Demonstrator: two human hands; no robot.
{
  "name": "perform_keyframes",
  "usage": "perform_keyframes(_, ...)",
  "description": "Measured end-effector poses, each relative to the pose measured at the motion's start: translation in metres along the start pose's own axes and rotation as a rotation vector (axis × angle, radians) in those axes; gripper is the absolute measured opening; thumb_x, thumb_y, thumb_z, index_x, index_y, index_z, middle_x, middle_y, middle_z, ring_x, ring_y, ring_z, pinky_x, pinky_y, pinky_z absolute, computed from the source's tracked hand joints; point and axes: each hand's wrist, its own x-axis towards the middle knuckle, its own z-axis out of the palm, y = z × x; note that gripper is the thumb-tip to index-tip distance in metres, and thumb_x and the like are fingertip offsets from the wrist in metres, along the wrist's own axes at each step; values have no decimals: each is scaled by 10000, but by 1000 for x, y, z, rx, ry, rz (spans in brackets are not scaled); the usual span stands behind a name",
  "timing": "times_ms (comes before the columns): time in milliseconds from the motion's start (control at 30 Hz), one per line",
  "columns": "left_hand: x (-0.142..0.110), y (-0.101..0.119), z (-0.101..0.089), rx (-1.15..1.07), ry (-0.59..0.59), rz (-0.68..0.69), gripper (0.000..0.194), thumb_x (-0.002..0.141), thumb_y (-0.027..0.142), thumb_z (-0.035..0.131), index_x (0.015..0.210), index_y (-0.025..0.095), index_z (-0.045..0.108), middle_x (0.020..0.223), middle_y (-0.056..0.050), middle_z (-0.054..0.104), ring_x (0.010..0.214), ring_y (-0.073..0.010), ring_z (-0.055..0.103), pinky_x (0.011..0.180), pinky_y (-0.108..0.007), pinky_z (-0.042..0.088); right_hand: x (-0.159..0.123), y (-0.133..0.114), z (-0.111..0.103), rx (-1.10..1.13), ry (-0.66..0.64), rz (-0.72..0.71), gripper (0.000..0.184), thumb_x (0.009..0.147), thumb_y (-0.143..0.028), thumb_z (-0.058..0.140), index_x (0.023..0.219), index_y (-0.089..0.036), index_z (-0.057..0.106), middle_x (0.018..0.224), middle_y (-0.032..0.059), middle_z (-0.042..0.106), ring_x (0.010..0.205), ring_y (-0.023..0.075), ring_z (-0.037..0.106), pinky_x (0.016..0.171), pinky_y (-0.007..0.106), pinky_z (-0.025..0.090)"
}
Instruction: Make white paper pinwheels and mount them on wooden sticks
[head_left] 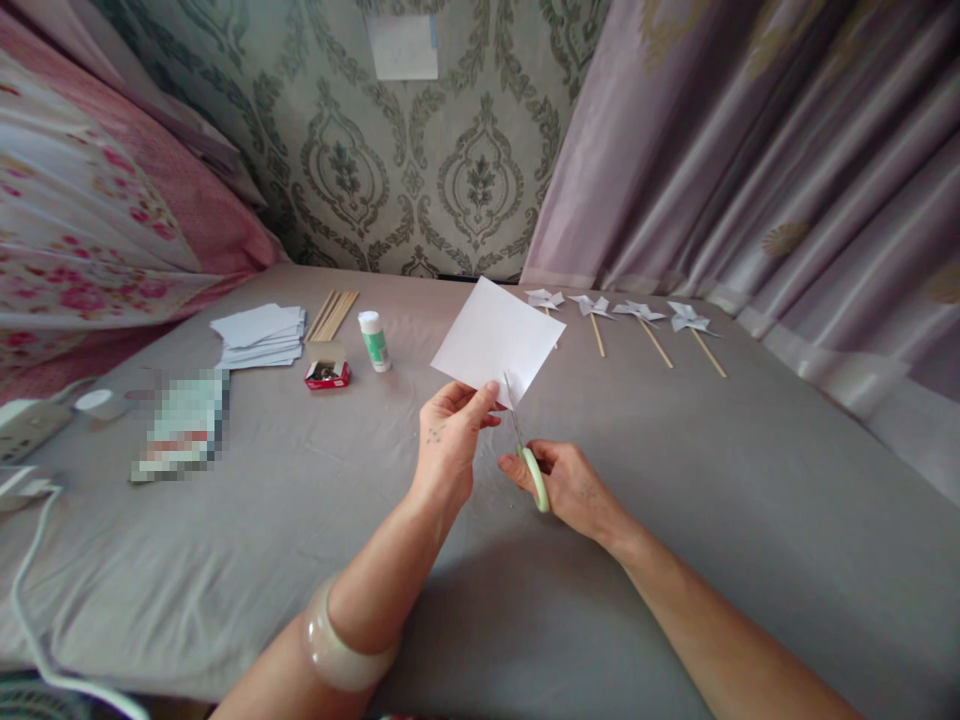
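Note:
A square sheet of white paper (pixel 499 335) is held up by its lower edge in my left hand (pixel 454 430), thumb in front and fingers behind. My right hand (pixel 570 485) grips a pair of scissors (pixel 536 480) by its pale green handles. The scissors point up at the paper's lower corner, and a blade lies over the sheet near my left thumb. Behind the paper, at the right, several white paper pinwheels (pixel 690 318) on wooden sticks lie in a row; the leftmost is partly hidden by the sheet.
At the left back are a stack of white paper (pixel 262 335), wooden sticks (pixel 334 316), a glue stick (pixel 375 342) and a small red box (pixel 328 374) with its lid up. A blurred packet (pixel 184 420), a white cap (pixel 101 404) and a power strip (pixel 30 428) with a white cable lie further left.

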Motion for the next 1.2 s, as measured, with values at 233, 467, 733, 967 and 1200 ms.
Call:
perform_keyframes(233,0,-1,-1,-12,0,6,224,626,298,763,622,141,603,617,1,617,577,-87,562,558,-198,434,0,0,1,3,21,5,477,670,-565,677,521,-189,425,517,-72,311,514,74,262,465,230,238)
perform_keyframes(467,-1,-1,-1,-14,2,2,224,621,291,766,620,139,602,612,0,616,579,-87,563,556,-196,432,2,4,3,-9,47,-11,478,675,-565,671,512,-185,431,513,-69,309,509,73,261,458,232,231)
perform_keyframes(733,-1,-1,0,14,-19,3,220,625,302,759,632,142,608,613,-2,623,569,-88,556,562,-206,424,3,4,4,-4,82,4,466,647,-555,694,514,-183,447,509,-67,330,507,75,279,460,233,236)
perform_keyframes(967,-5,-1,1,35,-82,-27,198,651,293,745,656,131,631,617,-10,635,548,-81,536,560,-206,416,3,5,2,45,88,-19,440,666,-523,697,539,-183,449,513,-70,340,511,77,292,459,231,243)
perform_keyframes(1200,-5,-1,2,25,-90,-41,199,648,294,748,653,133,631,607,-6,633,532,-77,524,557,-205,409,2,2,3,47,106,-19,442,675,-540,677,543,-180,458,514,-65,336,514,79,296,462,229,239)
